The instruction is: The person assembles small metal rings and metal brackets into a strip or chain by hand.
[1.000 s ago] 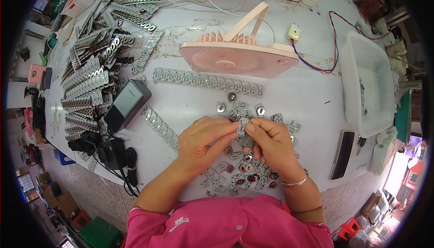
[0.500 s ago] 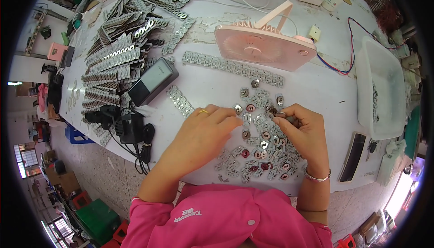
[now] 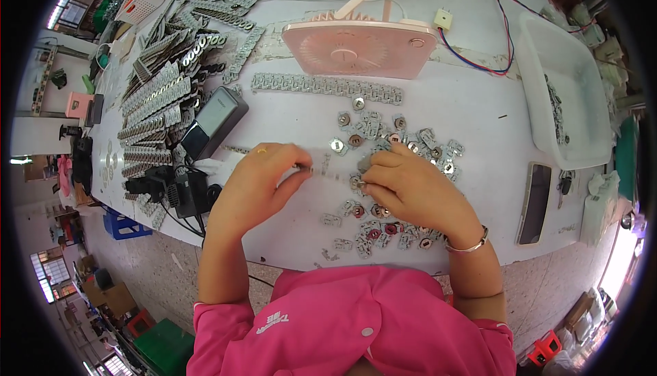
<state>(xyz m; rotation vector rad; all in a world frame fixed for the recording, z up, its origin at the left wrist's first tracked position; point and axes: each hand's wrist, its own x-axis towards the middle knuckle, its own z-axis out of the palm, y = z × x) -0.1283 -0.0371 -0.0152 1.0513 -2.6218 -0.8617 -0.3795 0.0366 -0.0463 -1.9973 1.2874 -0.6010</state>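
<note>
My left hand [image 3: 250,188] is left of a loose pile of small silver metal parts [image 3: 373,232]. Its thumb and fingers are pinched on a small metal part, mostly hidden at the fingertips. Blurred small parts [image 3: 328,168] lie or move between my two hands. Over the pile, my right hand [image 3: 414,188] is closed with fingertips down, pinching a small metal part [image 3: 358,183]. Some parts in the pile carry round discs, silver or reddish. Beyond the hands lies a long strip of joined metal parts [image 3: 328,88]. A shorter strip [image 3: 236,149] is mostly behind my left hand.
A pink fan [image 3: 356,51] stands at the back. Stacked metal strips [image 3: 164,88], a dark power bank [image 3: 215,122] and a black adapter [image 3: 190,194] with cables are on the left. A white bin [image 3: 568,95], a phone [image 3: 534,201] and keys [image 3: 566,181] are on the right.
The view has shifted. My left hand has drawn left, away from the pile, and its fingers have closed. My right hand has moved left and lower over the pile, still pinching.
</note>
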